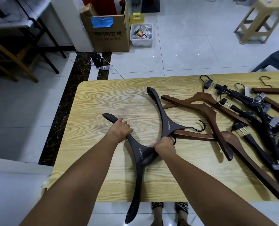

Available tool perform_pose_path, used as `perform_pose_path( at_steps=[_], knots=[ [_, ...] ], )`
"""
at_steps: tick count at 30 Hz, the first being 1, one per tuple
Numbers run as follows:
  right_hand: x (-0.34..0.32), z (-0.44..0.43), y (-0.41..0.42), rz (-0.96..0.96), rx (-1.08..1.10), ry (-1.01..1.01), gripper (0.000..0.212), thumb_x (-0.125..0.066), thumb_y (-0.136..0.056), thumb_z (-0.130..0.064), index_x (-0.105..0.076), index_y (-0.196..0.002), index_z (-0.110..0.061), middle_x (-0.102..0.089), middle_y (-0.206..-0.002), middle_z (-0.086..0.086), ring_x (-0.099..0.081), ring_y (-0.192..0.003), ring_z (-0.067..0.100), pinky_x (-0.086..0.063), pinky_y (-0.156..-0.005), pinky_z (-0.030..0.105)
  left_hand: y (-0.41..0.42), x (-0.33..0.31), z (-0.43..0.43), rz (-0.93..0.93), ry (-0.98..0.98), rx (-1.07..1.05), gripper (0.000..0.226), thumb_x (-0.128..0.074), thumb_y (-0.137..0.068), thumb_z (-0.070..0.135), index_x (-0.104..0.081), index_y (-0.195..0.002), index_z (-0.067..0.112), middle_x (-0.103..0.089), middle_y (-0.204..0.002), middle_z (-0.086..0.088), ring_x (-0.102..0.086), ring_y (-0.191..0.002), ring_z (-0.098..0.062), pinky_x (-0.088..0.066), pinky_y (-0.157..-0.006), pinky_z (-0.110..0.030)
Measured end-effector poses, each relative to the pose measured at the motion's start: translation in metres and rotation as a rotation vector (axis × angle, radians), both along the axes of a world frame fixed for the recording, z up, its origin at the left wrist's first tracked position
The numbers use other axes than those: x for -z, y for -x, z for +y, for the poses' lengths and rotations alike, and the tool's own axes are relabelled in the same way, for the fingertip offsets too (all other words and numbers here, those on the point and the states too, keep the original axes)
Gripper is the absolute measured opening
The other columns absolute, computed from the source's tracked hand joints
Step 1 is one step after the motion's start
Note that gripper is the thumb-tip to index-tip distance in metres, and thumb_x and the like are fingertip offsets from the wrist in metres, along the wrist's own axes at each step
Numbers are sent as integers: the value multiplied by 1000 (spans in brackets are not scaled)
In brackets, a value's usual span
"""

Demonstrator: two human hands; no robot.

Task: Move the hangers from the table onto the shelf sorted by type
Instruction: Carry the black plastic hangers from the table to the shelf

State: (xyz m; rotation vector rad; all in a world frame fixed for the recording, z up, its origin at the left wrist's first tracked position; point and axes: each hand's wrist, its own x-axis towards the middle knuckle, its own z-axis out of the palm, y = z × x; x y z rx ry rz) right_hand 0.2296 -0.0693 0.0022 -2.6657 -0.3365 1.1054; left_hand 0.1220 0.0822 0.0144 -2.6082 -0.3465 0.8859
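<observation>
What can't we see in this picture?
- Shelf: nowhere in the head view.
- Right hand: its back hides the fingers, so what it holds is unclear.
- Hook of the near hanger: mostly under that hand.
- Clip hangers: tangled and cut off by the right edge, so they cannot be counted.

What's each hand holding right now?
Left hand: closed on the near dark hanger, on its arm.
Right hand: closed on the second dark hanger near its neck.
</observation>
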Motion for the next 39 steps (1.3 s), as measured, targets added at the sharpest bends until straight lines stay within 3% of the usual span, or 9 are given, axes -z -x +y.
perform_pose_path(
  at_steps=[3,11,18,22,26,29,32,36,39],
  knots=[
    [-4,5,3,38,47,-66,45,-52,-92,-13,-44,-134,2,-49,-136,16,-51,-124,33,-43,-96,35,2,-3,-2,-6,-8,1,29,-45,-97,22,-51,-125,19,-57,-126,-5,-47,-121,-26,-28,-104,-41],
    [-20,19,13,135,188,-237,58,-44,-96,-4,-13,-144,5,-45,-138,25,-47,-125,38,-41,-98,39,6,-6,-9,36,-20,6,29,-46,-96,21,-52,-123,17,-57,-126,-5,-49,-119,-25,-33,-101,-37],
    [-26,20,11,228,23,-256,42,-73,-83,-18,-57,-118,-1,-62,-119,16,-59,-110,32,-51,-89,36,20,-8,-9,74,55,-94,27,-51,-92,27,-55,-116,17,-62,-119,-4,-56,-112,-24,-39,-93,-34],
    [-29,25,17,284,-67,-278,42,-77,-79,-21,-58,-111,-5,-64,-113,13,-62,-104,30,-50,-80,33,31,-8,-8,79,80,-146,31,-56,-89,32,-54,-116,18,-62,-119,-5,-57,-113,-25,-39,-90,-34],
    [-34,33,20,379,-129,-342,32,-73,-83,-14,-59,-109,-1,-63,-102,15,-62,-64,26,-56,-65,39,44,-5,-10,55,134,-200,24,-57,-88,28,-56,-111,23,-63,-117,-2,-57,-112,-25,-38,-89,-35],
    [-42,43,12,364,-216,-336,24,-65,-91,-16,-54,-109,-5,-59,-99,11,-61,-54,19,-55,-57,33,56,-2,-12,43,136,-208,18,-54,-89,24,-59,-106,22,-65,-111,-2,-60,-106,-26,-41,-81,-34],
    [-55,52,-1,215,-393,-274,18,-57,-96,-21,-51,-108,-9,-58,-96,10,-63,-58,21,-54,-59,34,63,2,-15,56,131,-209,17,-53,-89,22,-60,-105,19,-65,-109,-3,-61,-102,-26,-38,-73,-33],
    [-67,56,-17,-180,-727,-67,30,-48,-99,-20,-48,-126,-7,-58,-121,11,-60,-109,29,-46,-83,35,67,6,-21,79,138,-210,20,-53,-90,25,-61,-105,16,-66,-108,-5,-63,-100,-26,-38,-71,-34],
    [-67,58,-22,-307,-824,-27,33,-48,-98,-15,-43,-129,-3,-53,-128,12,-54,-118,32,-42,-84,36,69,6,-25,70,149,-203,23,-54,-89,30,-61,-106,15,-66,-108,-6,-62,-99,-27,-37,-72,-35]
  ],
)
